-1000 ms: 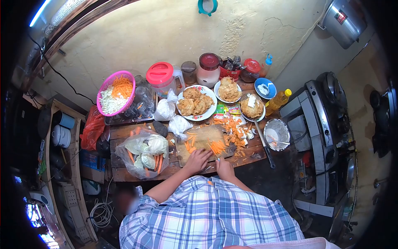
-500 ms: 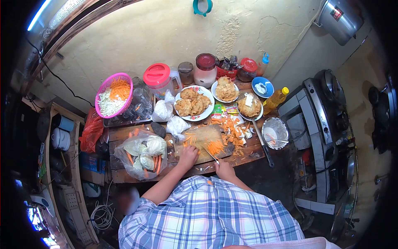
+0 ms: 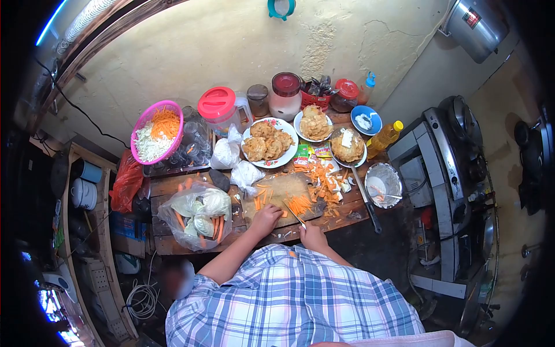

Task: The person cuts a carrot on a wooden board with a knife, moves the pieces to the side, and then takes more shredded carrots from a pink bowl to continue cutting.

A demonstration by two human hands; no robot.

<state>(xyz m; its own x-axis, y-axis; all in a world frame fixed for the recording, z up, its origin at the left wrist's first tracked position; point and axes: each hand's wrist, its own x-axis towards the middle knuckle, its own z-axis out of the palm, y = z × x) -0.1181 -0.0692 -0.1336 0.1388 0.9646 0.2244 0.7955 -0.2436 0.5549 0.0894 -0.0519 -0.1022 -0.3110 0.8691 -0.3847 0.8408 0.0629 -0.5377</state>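
My right hand is closed round the handle of a small knife, whose blade points up and left over the wooden cutting board. My left hand is on the board's near edge, its fingers bent over a small piece of carrot; whether they grip it is hard to make out. Cut carrot strips lie just beyond the knife, and a few more strips are on the board's left part. Orange and white peelings are heaped at the board's right.
A clear bag of cabbage and carrots lies at the left. Behind stand a pink basket of shredded vegetables and plates of fried food. A long knife and a foil-like bowl are at the right.
My left hand has shifted slightly right and nearer to my body, and a small carrot piece now shows beside its fingers. The knife has barely moved.
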